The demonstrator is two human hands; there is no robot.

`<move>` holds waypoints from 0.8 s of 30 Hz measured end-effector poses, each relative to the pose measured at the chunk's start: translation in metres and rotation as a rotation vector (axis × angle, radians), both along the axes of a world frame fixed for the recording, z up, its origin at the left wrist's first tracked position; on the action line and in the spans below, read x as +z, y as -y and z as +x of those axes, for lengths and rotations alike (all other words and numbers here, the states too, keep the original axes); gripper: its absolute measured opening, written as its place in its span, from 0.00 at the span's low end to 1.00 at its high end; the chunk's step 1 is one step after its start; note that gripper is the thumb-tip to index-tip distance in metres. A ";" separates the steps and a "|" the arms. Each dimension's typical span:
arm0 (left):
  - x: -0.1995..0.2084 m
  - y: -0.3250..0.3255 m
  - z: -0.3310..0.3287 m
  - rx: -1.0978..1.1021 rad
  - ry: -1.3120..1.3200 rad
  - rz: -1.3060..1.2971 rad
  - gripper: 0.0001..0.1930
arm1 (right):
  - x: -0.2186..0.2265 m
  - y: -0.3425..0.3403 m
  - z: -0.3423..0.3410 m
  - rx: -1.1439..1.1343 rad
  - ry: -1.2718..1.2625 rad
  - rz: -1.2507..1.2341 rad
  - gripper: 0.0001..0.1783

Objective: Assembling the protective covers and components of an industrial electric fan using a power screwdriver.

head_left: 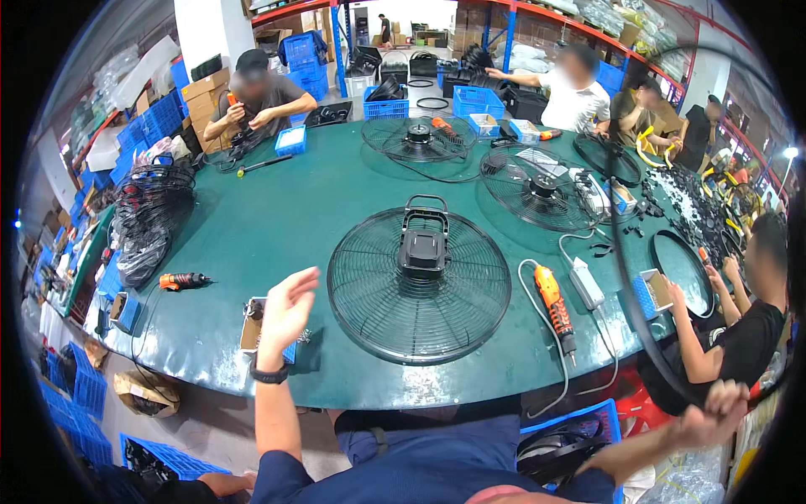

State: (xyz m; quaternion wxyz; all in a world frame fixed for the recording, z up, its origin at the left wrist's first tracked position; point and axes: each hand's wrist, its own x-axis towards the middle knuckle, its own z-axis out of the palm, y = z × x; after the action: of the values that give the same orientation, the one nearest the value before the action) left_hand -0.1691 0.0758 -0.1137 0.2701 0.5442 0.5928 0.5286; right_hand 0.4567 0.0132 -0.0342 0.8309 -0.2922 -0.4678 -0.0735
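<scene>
My left hand (287, 315) is raised over the table's near side, fingers stretched out, holding nothing. Below it sits a small box of screws (252, 332), partly hidden by my wrist. Off to the right, my right hand (714, 413) is closed on a large thin black hoop (625, 260), which arches up in front of the table's right side. In front of me lies a round black wire fan grille (361, 311) with a black motor housing and bracket (422, 250) on it. Right of the grille rests an orange electric screwdriver (552, 301) with its cable.
The green table (277, 210) also bears two more fan grilles (420, 139), a wire-grille stack (151, 197), another orange screwdriver (180, 281) and a white power adapter (586, 281). Several co-workers sit or stand around it. A blue crate (609, 412) stands by my right side.
</scene>
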 end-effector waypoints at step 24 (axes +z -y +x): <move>0.082 -0.042 0.041 0.184 0.276 0.720 0.37 | 0.007 -0.223 -0.241 1.146 -0.393 -0.217 0.21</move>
State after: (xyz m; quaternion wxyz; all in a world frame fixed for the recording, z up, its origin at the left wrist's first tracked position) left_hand -0.1277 0.1176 -0.0314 0.0903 0.4726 0.3740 0.7929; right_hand 0.2160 0.2362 -0.0273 0.7743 -0.0852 -0.3935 0.4882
